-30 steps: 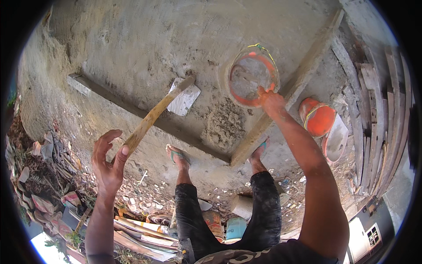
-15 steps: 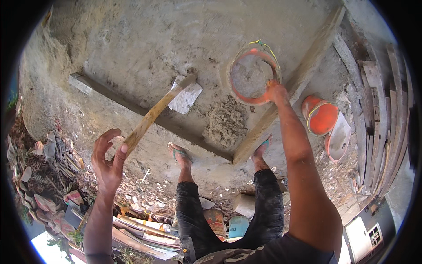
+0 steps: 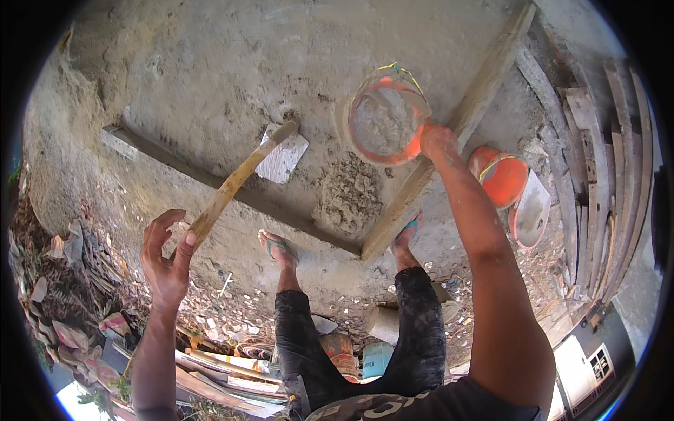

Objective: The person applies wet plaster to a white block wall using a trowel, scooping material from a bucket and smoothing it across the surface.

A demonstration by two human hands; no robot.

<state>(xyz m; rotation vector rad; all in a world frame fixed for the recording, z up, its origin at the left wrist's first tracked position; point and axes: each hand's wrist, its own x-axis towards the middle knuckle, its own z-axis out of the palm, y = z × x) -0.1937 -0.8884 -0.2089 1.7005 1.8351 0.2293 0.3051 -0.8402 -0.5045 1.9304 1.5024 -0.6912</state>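
In my left hand (image 3: pixel 167 259), the end of a hoe's wooden handle (image 3: pixel 235 182) rests between thumb and loosely curled fingers. Its pale, mortar-smeared blade (image 3: pixel 282 156) lies on the wet grey mortar surface. My right hand (image 3: pixel 439 142) is closed at the near right rim of an orange bucket (image 3: pixel 393 156) that has a yellow cord handle and grey mortar inside. A grey trowel blade (image 3: pixel 418 104) shows beside that hand, over the bucket's rim; its grip is hidden in my fingers. Between the bucket and my feet sits a heap of wet mortar (image 3: pixel 351 193).
Two timber boards, a left one (image 3: pixel 232 196) and a right one (image 3: pixel 414 193), meet in a corner before my feet. A second orange bucket (image 3: pixel 503 179) and a mortar-coated pan (image 3: pixel 531 210) stand right. Stacked planks (image 3: pixel 597 161) line the far right; rubble (image 3: pixel 225 316) lies near.
The view has shifted slightly, moving the scene left. The trowel blade has moved from inside the bucket to over its right rim, and more mortar inside is visible. My left hand keeps its hold.
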